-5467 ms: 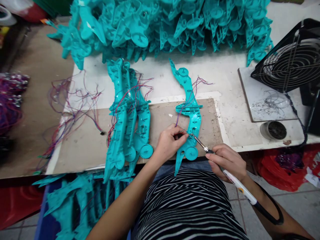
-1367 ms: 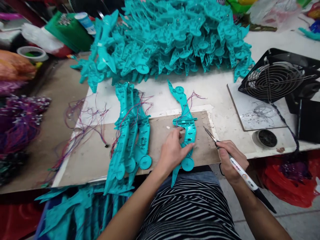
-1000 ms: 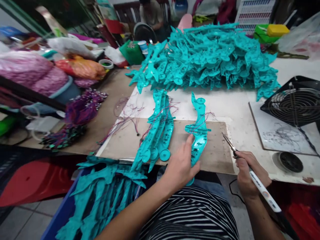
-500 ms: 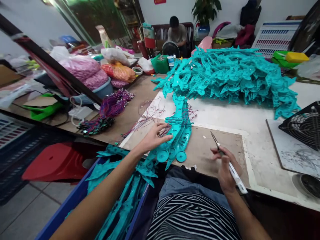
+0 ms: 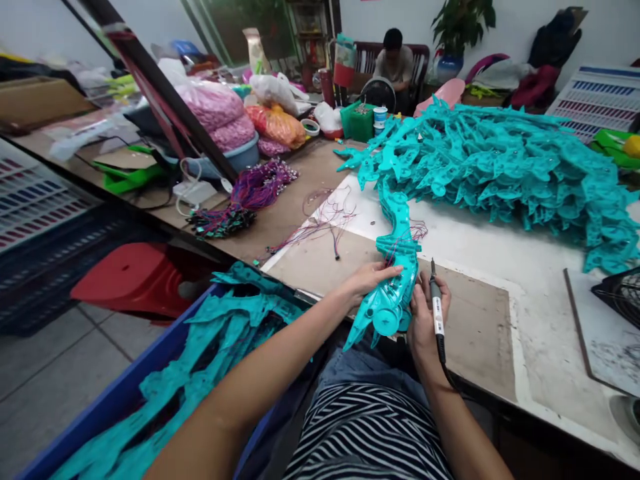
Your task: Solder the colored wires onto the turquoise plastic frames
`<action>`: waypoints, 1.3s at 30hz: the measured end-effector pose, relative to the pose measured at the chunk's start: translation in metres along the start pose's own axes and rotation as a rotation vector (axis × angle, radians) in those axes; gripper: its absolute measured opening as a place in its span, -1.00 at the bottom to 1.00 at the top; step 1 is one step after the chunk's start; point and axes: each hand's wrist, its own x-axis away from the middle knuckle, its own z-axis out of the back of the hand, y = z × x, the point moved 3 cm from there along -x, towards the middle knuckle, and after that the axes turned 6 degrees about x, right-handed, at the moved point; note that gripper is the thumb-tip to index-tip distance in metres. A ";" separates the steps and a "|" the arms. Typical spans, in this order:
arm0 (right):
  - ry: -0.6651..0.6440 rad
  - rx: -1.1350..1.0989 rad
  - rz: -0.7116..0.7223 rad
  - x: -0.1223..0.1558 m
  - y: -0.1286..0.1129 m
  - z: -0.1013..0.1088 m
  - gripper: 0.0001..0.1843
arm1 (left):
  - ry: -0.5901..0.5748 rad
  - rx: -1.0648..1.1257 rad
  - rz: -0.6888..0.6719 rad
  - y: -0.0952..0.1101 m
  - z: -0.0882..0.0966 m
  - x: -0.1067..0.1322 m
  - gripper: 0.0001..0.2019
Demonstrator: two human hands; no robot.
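Observation:
A stack of long teal plastic shells with red and blue wires lies on the brown board at the table's near edge. My left hand grips the stack's left side, fingers curled over it. My right hand presses against the stack's right side while holding a white and black soldering iron, its tip pointing up and away from me.
A large heap of teal shells fills the far table. A blue bin of more teal shells sits at my lower left. Loose wires and purple wire bundles lie to the left. A fan grille is at right. Another person sits far back.
The single shell was moved left onto the others. Both hands now gather the stack together near the table edge. My view has swung up and to the left.

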 end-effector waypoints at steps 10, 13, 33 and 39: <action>-0.209 0.214 0.441 0.064 -0.052 0.027 -0.39 | -0.113 0.156 -0.271 -0.048 0.005 0.083 -0.41; -0.517 0.205 0.513 0.090 -0.047 0.000 -0.37 | 0.023 0.227 -0.451 -0.057 0.046 0.131 -0.43; -1.337 0.522 0.834 0.141 0.138 -0.159 -0.56 | 0.906 0.688 -0.614 -0.125 0.295 0.114 -0.74; -1.344 0.548 0.831 0.136 0.138 -0.162 -0.58 | 1.186 0.482 -0.554 -0.144 0.296 0.132 -0.59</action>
